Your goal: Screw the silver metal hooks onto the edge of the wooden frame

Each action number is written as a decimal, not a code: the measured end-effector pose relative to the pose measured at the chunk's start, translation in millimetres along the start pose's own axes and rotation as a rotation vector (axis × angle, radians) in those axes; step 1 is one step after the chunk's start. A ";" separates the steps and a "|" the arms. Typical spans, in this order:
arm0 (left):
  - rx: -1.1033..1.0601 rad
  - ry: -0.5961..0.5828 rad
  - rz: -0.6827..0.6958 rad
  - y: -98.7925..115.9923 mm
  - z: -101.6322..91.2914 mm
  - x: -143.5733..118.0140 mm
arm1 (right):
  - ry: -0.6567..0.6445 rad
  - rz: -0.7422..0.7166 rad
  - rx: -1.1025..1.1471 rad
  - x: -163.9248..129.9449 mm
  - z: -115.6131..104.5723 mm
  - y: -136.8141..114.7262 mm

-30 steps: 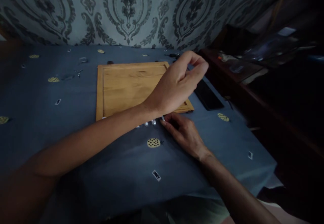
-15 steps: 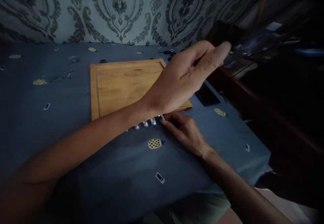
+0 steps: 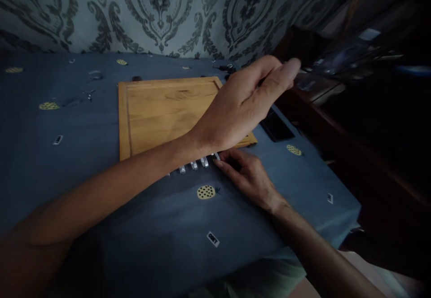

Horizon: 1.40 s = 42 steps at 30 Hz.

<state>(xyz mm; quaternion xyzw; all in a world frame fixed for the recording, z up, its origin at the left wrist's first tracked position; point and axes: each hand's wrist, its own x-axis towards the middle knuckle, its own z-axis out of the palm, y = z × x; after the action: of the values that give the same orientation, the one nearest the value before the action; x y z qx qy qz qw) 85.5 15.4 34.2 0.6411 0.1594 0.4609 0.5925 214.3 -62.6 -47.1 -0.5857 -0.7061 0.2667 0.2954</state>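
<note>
L hand (image 3: 240,109) has gone from a pinch to fingers stretched out, holding nothing, reaching toward 2 o'clock over the wooden board (image 3: 158,109), while R hand (image 3: 247,177), flat and loose, still touches the metal clips (image 3: 197,164) at the board's 6 o'clock edge on the tabletop (image 3: 67,163).

Dimly lit room. Behind the worktop (image 3: 67,163), draped in blue cloth with yellow dotted patches, a wall (image 3: 161,10) papered in grey damask. Right of the worktop, a dark wooden sideboard (image 3: 336,123), cluttered on top, lost in shadow.
</note>
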 end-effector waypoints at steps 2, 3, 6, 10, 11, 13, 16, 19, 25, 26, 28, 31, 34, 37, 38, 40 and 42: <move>0.013 -0.013 -0.006 1.2 -0.2 -0.4 | 0.001 -0.004 0.004 0.1 0.3 0.3; 0.020 -0.029 -0.008 2.0 -0.4 -0.7 | 0.003 -0.011 0.006 0.3 0.5 0.4; 0.031 -0.117 -0.025 5.5 -1.7 -1.4 | 0.007 -0.029 0.010 0.6 1.4 0.8; 0.064 -0.240 -0.086 10.4 -3.7 -0.3 | 0.016 -0.024 -0.003 0.4 1.5 -0.2; 0.088 -0.249 -0.097 10.8 -4.0 0.4 | 0.016 -0.024 -0.006 0.2 1.2 -0.6; 0.134 -0.224 -0.096 10.4 -4.3 1.9 | 0.016 -0.026 -0.006 -0.1 0.8 -1.0; 0.142 -0.185 -0.084 9.3 -2.7 2.4 | 0.014 -0.028 -0.007 -0.6 0.9 -0.1; 0.151 -0.187 -0.097 9.8 1.3 -0.6 | 0.023 -0.033 -0.001 -0.8 1.8 2.2; 0.127 0.071 0.027 5.0 10.6 -8.8 | 0.000 -0.051 0.016 -0.5 1.6 4.3; 0.106 0.083 0.021 3.8 11.4 -9.3 | 0.000 -0.056 0.014 -0.3 1.6 4.3; 0.085 0.070 0.007 2.6 12.3 -9.4 | 0.006 -0.066 0.012 0.2 1.8 4.5; 0.101 0.000 -0.010 3.5 12.2 -6.9 | 0.017 -0.069 0.006 0.4 2.4 4.8; 0.100 -0.130 -0.034 4.0 9.7 -0.9 | 0.005 -0.056 -0.015 0.1 2.2 4.7; 0.049 -0.302 -0.040 1.9 4.6 7.5 | -0.009 -0.052 -0.016 -0.1 1.5 4.4; 0.031 -0.339 -0.052 1.0 2.9 10.2 | -0.010 -0.051 -0.012 -0.1 1.3 4.3; 0.014 -0.365 -0.105 0.0 0.5 13.9 | -0.009 -0.053 -0.001 0.0 1.2 4.3; 0.028 -0.312 -0.135 0.3 0.3 14.3 | -0.014 -0.061 0.006 0.2 1.4 4.3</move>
<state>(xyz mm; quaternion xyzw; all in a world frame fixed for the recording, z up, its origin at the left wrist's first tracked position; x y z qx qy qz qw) 93.1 25.9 40.2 0.7011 0.1146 0.3124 0.6306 216.1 -61.6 -51.2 -0.5609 -0.7251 0.2638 0.3001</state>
